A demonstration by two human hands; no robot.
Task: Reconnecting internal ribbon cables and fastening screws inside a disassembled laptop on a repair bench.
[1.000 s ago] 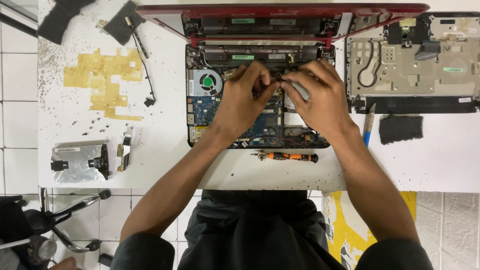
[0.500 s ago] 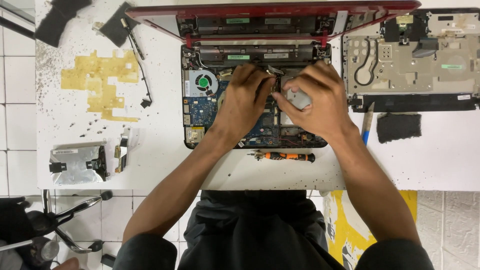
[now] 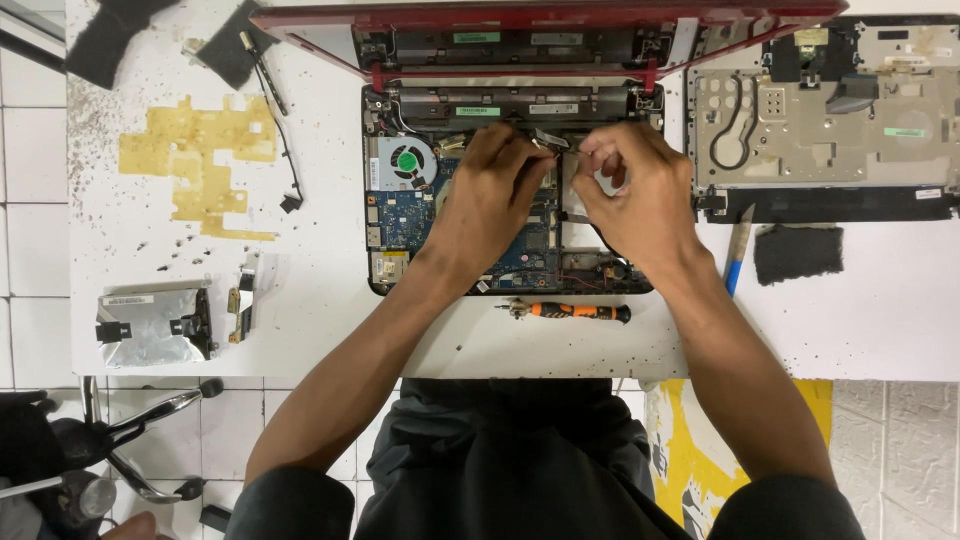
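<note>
From the head camera I saw my left hand (image 3: 490, 200) and right hand (image 3: 635, 195) over the opened laptop (image 3: 400, 225) on the white table (image 3: 320, 320). Both had fingers pinched narrow on a small grey strip (image 3: 552, 139) near the hinge, above the circuit board. A fan (image 3: 405, 162) sat to the left; an orange screwdriver (image 3: 572, 312) lay just below the laptop.

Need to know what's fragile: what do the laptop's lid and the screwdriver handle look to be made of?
The laptop lid looks like glossy red plastic, judging by its even sheen. The screwdriver handle appears orange plastic or rubber with black bands and a matte finish; its tip looks like metal.
</note>
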